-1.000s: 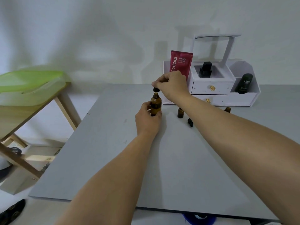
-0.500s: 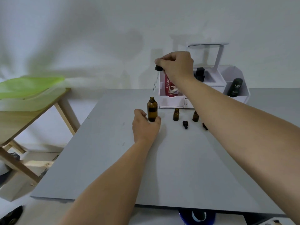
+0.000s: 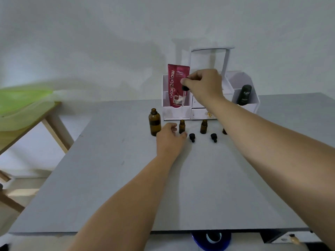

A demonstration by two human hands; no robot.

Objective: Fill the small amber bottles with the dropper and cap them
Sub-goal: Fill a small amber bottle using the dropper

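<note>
The right hand [image 3: 204, 86] pinches the dropper [image 3: 184, 94] by its black bulb, glass tube pointing down, held in the air above the row of vials and in front of the white organiser [image 3: 176, 111]. The left hand [image 3: 169, 138] rests on the table [image 3: 108, 178] with thumb and fingers curled loosely around the base of the first vial [image 3: 182, 126]; whether they actually grip it I cannot tell. The big bottle [image 3: 154, 122] stands open just left of that hand.

By my reading the task is near its start: the dropper looks loaded and on its way to the first vial, and nothing is capped. A second vial [image 3: 203, 126] stands open to the right, and a third [image 3: 224, 131] is mostly hidden behind the right forearm. Two black caps [image 3: 192, 137] [image 3: 213, 137] lie loose in front of the vials. How full any vial is cannot be seen through the amber glass.

Room is tight at the back, where the organiser sits close behind the row. The near half of the table is bare, so there is space to draw vials forward. The left edge lies well away from the bottles
</note>
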